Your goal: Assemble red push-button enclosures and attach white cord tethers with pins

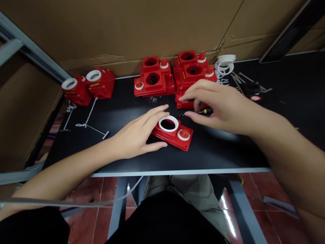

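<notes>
On the black worktop in front of me lies a red housing cover (175,139) with a white ring (168,123) around its large round opening. A red knob (183,134) with a white band sits at its right end. My left hand (138,135) lies over the cover's left end, fingers stretched out and thumb spread along the near side. To the right, my right hand (215,103) hovers with fingers apart and nothing visibly held. Partly behind its thumb lies a small screwdriver (208,111) with a yellow and black handle.
Several red covers (153,79) stand stacked at the back by the cardboard wall (142,30). Two red boxes with white rings (101,83) and corded small hammers (106,135) are at left. Spare white rings (225,64) and metal rods (237,78) lie back right.
</notes>
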### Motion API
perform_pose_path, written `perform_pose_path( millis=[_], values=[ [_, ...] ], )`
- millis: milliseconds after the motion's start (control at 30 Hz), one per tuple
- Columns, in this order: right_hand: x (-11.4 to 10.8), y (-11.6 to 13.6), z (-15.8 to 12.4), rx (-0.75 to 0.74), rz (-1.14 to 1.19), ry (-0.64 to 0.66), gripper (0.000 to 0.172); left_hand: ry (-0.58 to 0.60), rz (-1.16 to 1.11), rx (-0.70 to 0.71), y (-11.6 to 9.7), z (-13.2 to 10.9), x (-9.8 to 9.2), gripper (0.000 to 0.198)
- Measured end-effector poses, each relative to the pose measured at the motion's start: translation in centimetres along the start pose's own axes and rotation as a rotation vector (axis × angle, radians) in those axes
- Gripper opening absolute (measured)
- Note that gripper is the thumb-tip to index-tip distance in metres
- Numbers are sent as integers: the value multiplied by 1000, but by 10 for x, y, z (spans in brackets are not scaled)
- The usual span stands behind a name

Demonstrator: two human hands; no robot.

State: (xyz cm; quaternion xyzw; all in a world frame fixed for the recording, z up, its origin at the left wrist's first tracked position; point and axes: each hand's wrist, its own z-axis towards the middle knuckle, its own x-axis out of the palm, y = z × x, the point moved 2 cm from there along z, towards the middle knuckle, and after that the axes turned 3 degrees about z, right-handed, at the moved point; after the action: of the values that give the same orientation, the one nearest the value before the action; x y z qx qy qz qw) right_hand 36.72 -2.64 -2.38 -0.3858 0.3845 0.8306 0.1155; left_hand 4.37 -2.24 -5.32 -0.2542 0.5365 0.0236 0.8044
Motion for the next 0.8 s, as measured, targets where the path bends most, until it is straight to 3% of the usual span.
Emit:
perform_pose_path(
  millis=[200,367,600,800],
  values=[
    [-27,-5,-1,40,-176,-100,16,48,-34,-16,7,4,-8,55],
    [-45,-28,-3,52,-255,-219,21,110,17,-67,10,4,-8,30],
    [-58,-48,-6,46,-325,-179,15,118,78,-56,10,2,-12,31],
    [-75,-83,-23,116,-346,-170,8,46,150,33,5,4,-15,34]
  ],
)
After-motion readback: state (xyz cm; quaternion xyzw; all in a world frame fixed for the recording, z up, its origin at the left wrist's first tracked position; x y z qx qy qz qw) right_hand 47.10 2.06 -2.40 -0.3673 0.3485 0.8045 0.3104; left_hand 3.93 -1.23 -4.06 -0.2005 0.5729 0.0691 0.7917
